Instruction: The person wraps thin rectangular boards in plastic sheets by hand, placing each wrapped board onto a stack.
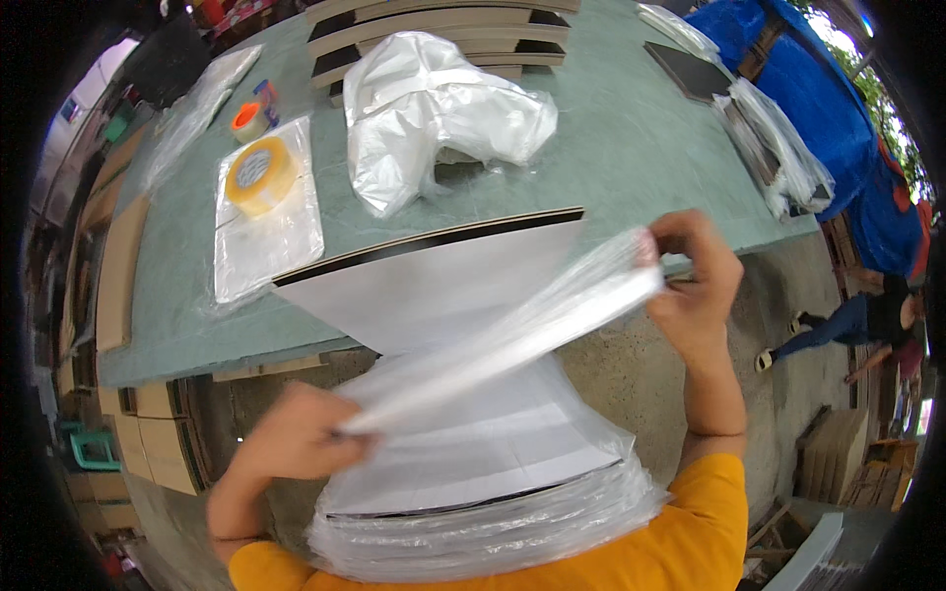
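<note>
A white flat board with a black edge (pixel 443 281) stands tilted against my body, its top edge over the green table (pixel 631 148). A clear plastic bag (pixel 512 335) stretches across it. My left hand (pixel 296 433) pinches the bag's lower left end. Higher at the right, my right hand (pixel 695 276) grips the bag's other end. More clear plastic (pixel 493 527) bunches around the board's bottom near my orange shirt.
A roll of yellow tape (pixel 261 175) lies on flat plastic sleeves, with a smaller orange roll (pixel 248 120) behind. A crumpled heap of white plastic bags (pixel 434 113) and stacked boards (pixel 443 34) sit further back. Blue tarpaulin (pixel 818 89) and another person (pixel 857 320) are at right.
</note>
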Action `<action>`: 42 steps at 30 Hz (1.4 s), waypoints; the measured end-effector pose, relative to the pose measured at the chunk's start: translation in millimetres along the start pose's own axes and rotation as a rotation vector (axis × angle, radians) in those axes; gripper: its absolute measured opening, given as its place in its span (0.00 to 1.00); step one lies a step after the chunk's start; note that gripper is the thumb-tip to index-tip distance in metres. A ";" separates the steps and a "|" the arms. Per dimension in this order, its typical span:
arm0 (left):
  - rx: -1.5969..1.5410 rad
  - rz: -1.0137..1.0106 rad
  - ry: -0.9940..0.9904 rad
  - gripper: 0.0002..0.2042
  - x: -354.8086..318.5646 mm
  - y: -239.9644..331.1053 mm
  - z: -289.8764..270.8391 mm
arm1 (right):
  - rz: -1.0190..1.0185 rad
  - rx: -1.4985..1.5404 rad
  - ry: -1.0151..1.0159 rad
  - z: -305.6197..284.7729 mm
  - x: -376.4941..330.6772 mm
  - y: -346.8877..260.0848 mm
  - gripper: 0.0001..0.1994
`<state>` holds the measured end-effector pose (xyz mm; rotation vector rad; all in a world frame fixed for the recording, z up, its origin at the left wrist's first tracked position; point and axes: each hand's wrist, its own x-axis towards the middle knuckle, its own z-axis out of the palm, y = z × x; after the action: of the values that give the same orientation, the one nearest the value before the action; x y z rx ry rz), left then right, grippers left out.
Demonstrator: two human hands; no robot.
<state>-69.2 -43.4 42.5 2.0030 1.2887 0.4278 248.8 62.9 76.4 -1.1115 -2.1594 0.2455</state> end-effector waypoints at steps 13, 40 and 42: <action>0.504 -0.029 0.860 0.24 4.9 -24.7 -8.9 | -0.052 -0.095 -0.012 25.1 -26.1 11.4 0.25; -0.534 -0.590 0.226 0.30 48.0 -204.0 173.1 | 0.664 0.153 -0.505 266.4 -176.2 157.9 0.11; -0.671 -0.569 0.225 0.30 44.5 -186.8 165.5 | 0.729 0.149 -0.641 249.9 -170.2 151.2 0.12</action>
<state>-70.9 -19.7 -209.9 1.0058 1.5217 0.7009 251.6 58.2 -261.6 -1.8780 -2.0838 1.2057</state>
